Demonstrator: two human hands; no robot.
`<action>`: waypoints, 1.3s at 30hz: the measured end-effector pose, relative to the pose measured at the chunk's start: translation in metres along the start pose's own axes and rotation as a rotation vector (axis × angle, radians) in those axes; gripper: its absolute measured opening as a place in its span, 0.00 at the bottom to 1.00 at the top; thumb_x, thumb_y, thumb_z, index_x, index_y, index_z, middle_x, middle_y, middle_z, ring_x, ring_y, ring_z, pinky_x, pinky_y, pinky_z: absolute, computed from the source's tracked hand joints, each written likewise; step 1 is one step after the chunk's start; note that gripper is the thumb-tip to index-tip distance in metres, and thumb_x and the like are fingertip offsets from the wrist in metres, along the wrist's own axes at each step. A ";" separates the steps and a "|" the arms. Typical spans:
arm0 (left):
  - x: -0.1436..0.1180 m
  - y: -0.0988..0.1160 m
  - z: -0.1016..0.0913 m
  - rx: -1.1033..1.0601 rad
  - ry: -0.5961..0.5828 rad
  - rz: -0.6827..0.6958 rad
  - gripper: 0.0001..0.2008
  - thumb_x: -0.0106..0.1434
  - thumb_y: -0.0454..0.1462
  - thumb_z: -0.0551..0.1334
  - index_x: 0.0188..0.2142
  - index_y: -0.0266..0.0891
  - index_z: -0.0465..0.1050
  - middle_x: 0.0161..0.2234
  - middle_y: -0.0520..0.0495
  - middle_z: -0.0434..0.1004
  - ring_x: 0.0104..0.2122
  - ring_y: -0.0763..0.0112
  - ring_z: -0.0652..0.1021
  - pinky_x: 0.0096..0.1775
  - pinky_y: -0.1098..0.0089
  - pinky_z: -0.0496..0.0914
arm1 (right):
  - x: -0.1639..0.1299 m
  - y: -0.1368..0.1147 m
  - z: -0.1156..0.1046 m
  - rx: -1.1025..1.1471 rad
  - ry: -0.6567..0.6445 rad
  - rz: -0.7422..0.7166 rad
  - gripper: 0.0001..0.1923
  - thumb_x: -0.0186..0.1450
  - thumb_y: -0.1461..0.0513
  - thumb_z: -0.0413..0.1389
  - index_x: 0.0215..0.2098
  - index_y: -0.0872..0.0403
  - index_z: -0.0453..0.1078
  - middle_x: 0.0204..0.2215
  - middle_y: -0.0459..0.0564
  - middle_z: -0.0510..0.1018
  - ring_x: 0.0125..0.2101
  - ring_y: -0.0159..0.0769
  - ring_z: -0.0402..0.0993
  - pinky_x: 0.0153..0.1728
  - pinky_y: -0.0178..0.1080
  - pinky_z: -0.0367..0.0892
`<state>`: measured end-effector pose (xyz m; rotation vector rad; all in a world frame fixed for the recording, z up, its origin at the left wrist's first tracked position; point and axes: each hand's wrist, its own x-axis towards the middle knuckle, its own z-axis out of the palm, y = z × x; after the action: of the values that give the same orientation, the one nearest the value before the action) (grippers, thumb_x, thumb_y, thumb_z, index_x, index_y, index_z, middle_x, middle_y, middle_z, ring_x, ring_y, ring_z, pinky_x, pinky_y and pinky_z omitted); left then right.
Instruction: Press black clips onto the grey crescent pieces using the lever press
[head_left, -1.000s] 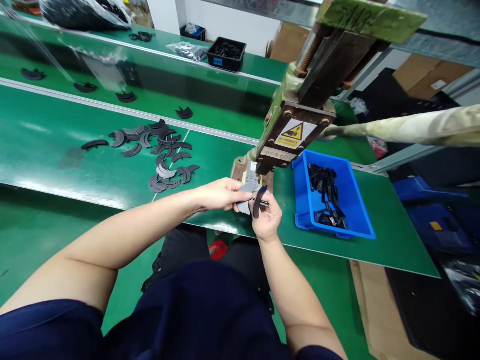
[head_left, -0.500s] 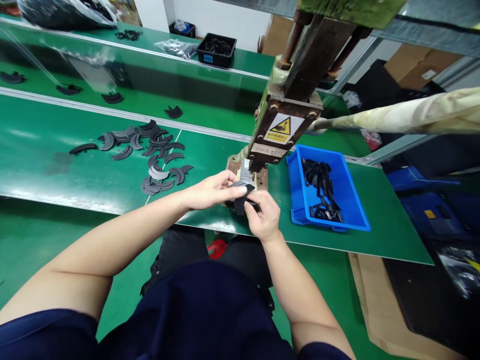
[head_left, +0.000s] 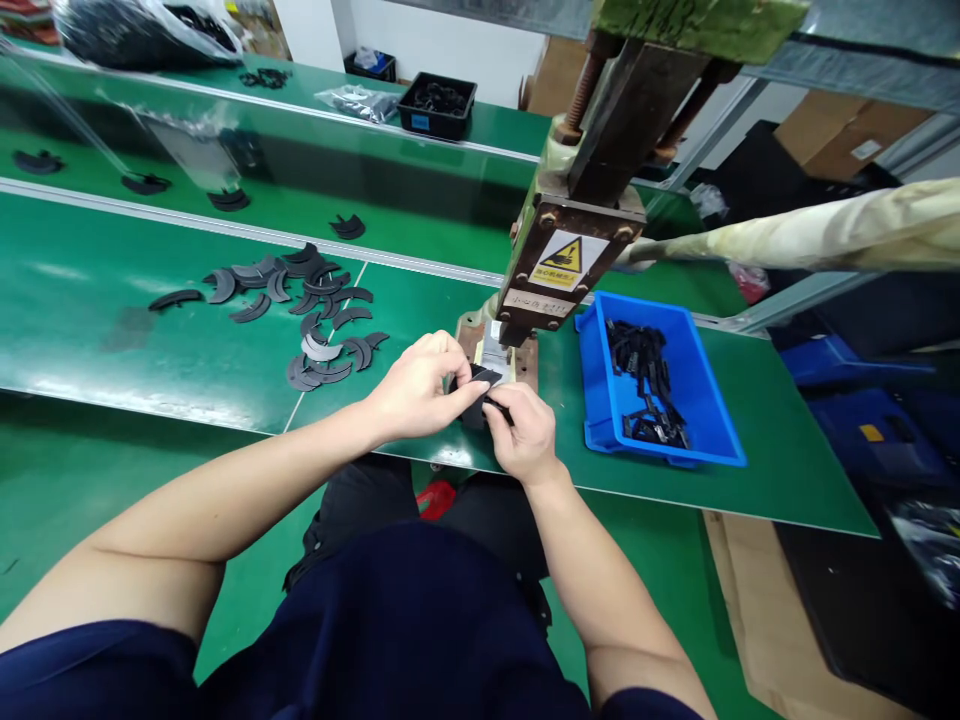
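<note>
Between my two hands is a black curved plastic piece [head_left: 474, 408], in front of the press fixture [head_left: 493, 350]. My left hand [head_left: 426, 388] is closed, thumb and fingers pinching its upper left side. On the other side my right hand [head_left: 523, 425] is closed too, its thumb and fingertips gripping the lower right part. A small dark part seems to sit under the right fingertips, but its shape is mostly hidden. Right above the fixture hangs the head of the press [head_left: 559, 265], with a yellow warning label.
Several dark curved pieces [head_left: 322, 280] lie loose on the green bench [head_left: 187, 370] to the left. A blue bin [head_left: 709, 400] with small black parts stands right of the press. Behind is a conveyor belt [head_left: 285, 200] carrying spaced-out pieces, and beyond it a black tray [head_left: 420, 122].
My left hand has shifted its grip, its fingers now curled in at the piece's upper left. The piece has turned between my hands; the right hand has barely moved.
</note>
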<state>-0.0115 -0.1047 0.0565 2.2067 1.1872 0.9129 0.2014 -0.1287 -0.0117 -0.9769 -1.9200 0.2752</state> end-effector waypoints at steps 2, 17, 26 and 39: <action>0.000 0.006 0.004 0.102 0.020 0.006 0.13 0.68 0.43 0.68 0.30 0.41 0.71 0.38 0.43 0.74 0.43 0.56 0.74 0.48 0.54 0.68 | 0.000 -0.002 0.002 -0.024 -0.019 0.014 0.07 0.71 0.61 0.57 0.46 0.49 0.76 0.39 0.52 0.83 0.40 0.39 0.79 0.42 0.44 0.75; 0.001 -0.026 0.003 -0.911 -0.355 -0.508 0.23 0.63 0.55 0.73 0.36 0.38 0.73 0.27 0.51 0.75 0.25 0.73 0.75 0.29 0.72 0.69 | -0.002 -0.010 -0.003 0.077 0.096 0.142 0.06 0.71 0.59 0.60 0.45 0.48 0.76 0.39 0.50 0.83 0.40 0.39 0.81 0.44 0.46 0.79; 0.049 -0.115 0.000 -0.860 0.073 -0.741 0.23 0.60 0.47 0.78 0.29 0.39 0.67 0.21 0.51 0.74 0.20 0.78 0.72 0.23 0.77 0.67 | -0.008 -0.001 -0.051 -0.014 0.106 0.207 0.17 0.69 0.59 0.61 0.56 0.46 0.76 0.48 0.53 0.82 0.49 0.43 0.80 0.52 0.51 0.80; 0.188 -0.189 0.011 -0.739 0.350 -0.849 0.15 0.66 0.34 0.72 0.47 0.34 0.71 0.36 0.44 0.80 0.32 0.71 0.81 0.40 0.69 0.78 | -0.021 0.137 -0.206 -0.623 -0.522 0.793 0.32 0.60 0.48 0.64 0.59 0.51 0.73 0.54 0.60 0.83 0.51 0.51 0.82 0.52 0.51 0.77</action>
<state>-0.0295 0.1519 -0.0149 0.8537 1.4387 1.1090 0.4462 -0.0938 0.0114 -2.2640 -2.0170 0.4204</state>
